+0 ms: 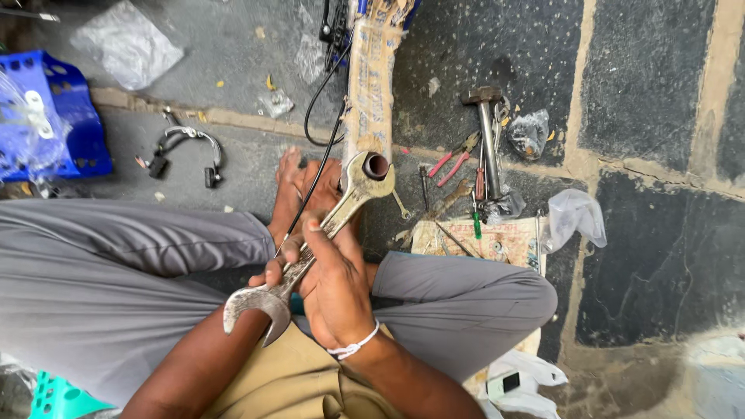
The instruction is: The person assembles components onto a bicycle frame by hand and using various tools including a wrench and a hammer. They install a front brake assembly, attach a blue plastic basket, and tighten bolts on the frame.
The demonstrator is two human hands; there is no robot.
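Presently both hands grip one large double-ended spanner (310,252) at frame centre; the right hand (335,283) is wrapped round the shaft, thumb along it; the left hand (273,273), mostly hidden beneath, is curled on the same shaft; neither hand is free. The upper jaw of the spanner sits at 12 o'clock of the hands, set about the open end of a tube (375,165); the tube runs away toward 12 o'clock, wrapped in brown paper; the lower jaw hangs bare at 7 o'clock, over the lap.

Handling, as judged: the spanner looks heavy, rigid steel, worn and dull, possibly greasy, so it may slip; best held far down the shaft, near the free jaw, for leverage; the tube looks stiff, its wrapping soft and liable to tear.

Bare feet (299,190) lie just beside the tube end; a black cable (322,116) runs past them.

Surface: dark stone floor (652,233) with pale joints, dusty. At 2 o'clock lie a hammer (487,128), red-handled pliers (456,159) and small tools; at 10 o'clock a brake caliper (190,147); at 9 o'clock a blue crate (58,116); plastic bags (574,217) are scattered about.
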